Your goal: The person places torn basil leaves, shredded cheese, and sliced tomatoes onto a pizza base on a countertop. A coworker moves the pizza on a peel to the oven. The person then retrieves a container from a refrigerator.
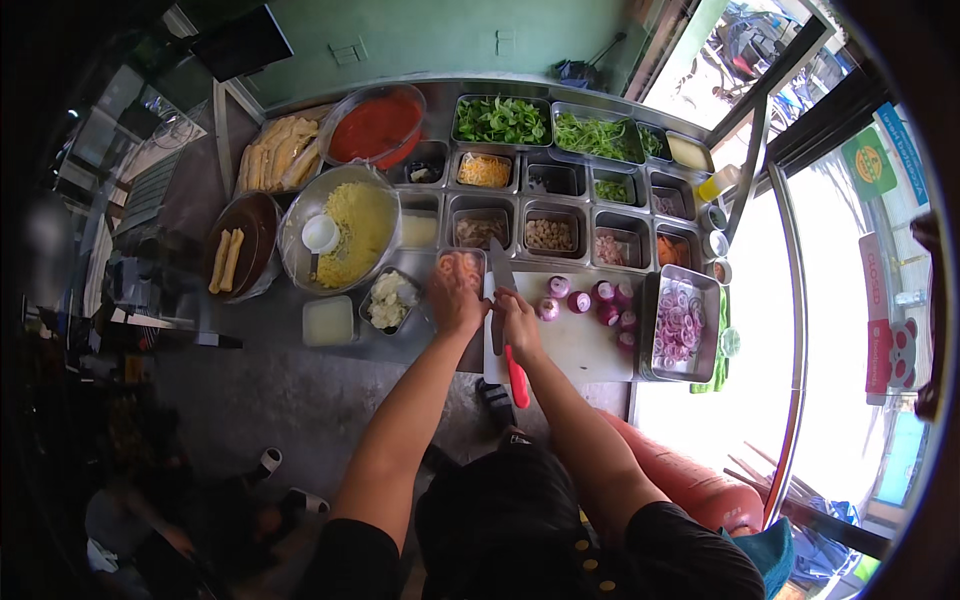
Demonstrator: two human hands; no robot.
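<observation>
Head view.

Left hand: over the near end of a container of orange-red slices, left of the board; thumb extended to the right. Fingers reach onto the slices; whether pinching or merely resting, I cannot tell.

Right hand: at the left edge of the chopping board, across a knife. Fingers bent together at the blade; I cannot tell how firmly they grip. Blade pointing to the far side, red handle projecting past the board's near edge.

Chopping board, white: at the near edge of the worktop, right of its middle. Carries several purple onions, grouped toward its far edge and right end.

Steel tray, deep: by the near right corner; contains onion rings.

Tub of white chunks and square pale tub: near edge, left of the left hand.

Large bowl: left part of the worktop; contains yellow shreds and a white cup.

Brown pan: left edge; two rolls inside.

Leafy greens: in a steel container along the far edge.

Yellow bottle: right edge.
</observation>
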